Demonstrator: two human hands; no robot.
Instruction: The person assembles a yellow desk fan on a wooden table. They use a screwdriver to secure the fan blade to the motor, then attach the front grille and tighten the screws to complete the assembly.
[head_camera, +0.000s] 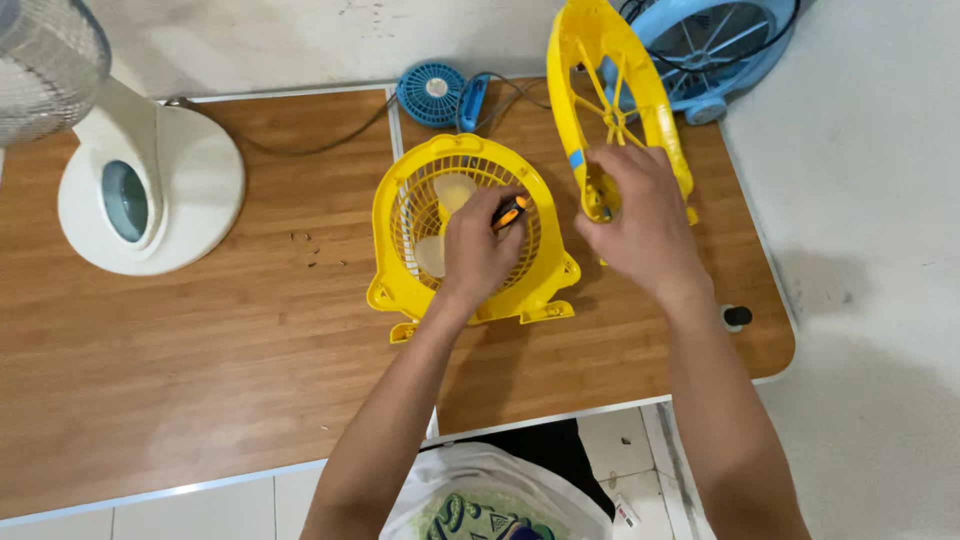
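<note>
The wooden table (200, 370) spans most of the view, made of two brown tops joined by a pale seam, with white edging and a pale floor (870, 300) to its right. At the table's left end stands the white fan base (180, 190), round and broad, with a wire-guarded head rising out of the upper left corner. In the upper right, off the table, sits a light blue fan (715, 45), partly hidden. At the table's centre lies the yellow fan body (395, 225), face up, its grille round and its pale blades visible through the bars. Your right hand (640, 225) holds the yellow fan cover (600, 70) upright just beside the body, fingers clamped on its lower rim; the cover tilts away from you and overlaps the blue fan behind it. Your left hand (478, 250) rests on the yellow body's grille, fingers closed together around an orange-and-black screwdriver (510, 212) whose handle shows above the knuckles. Behind the yellow body lies a small blue handheld fan (432, 93), its cable trailing leftward. A small black knob (737, 316) sits near the table's right edge.
</note>
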